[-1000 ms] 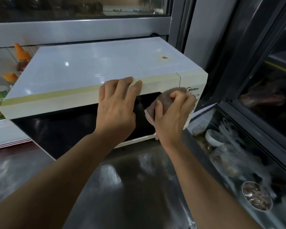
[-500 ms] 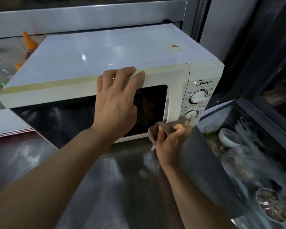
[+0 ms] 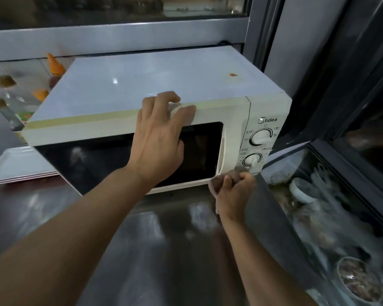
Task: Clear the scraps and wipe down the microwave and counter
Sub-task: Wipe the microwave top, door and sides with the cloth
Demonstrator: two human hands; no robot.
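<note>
- Left hand: fingers curled over the upper front edge of the microwave, gripping that edge; the palm lies against the dark door window.
- Right hand: closed into a fist around a bunched brown cloth, pressing it against the lower right corner of the microwave front, just beneath the lower dial.
- Microwave: a box-shaped appliance in cream-white plastic with a smooth, glossy top, standing on the counter. A small orange speck sits on the top panel near the back right.
- Control panel: two round white knobs, the upper dial above the lower one, with fine printed markings around each.
- Door: a dark reflective glass pane in a pale rounded frame.
- Counter: brushed steel, smeared and reflective, extending from the microwave toward the viewer.
- Left of the microwave: a stack of flat white trays, and behind it glass bottles, two with orange caps.
- Right: a glass-fronted case holding bowls and plastic-wrapped items, blurred.
</note>
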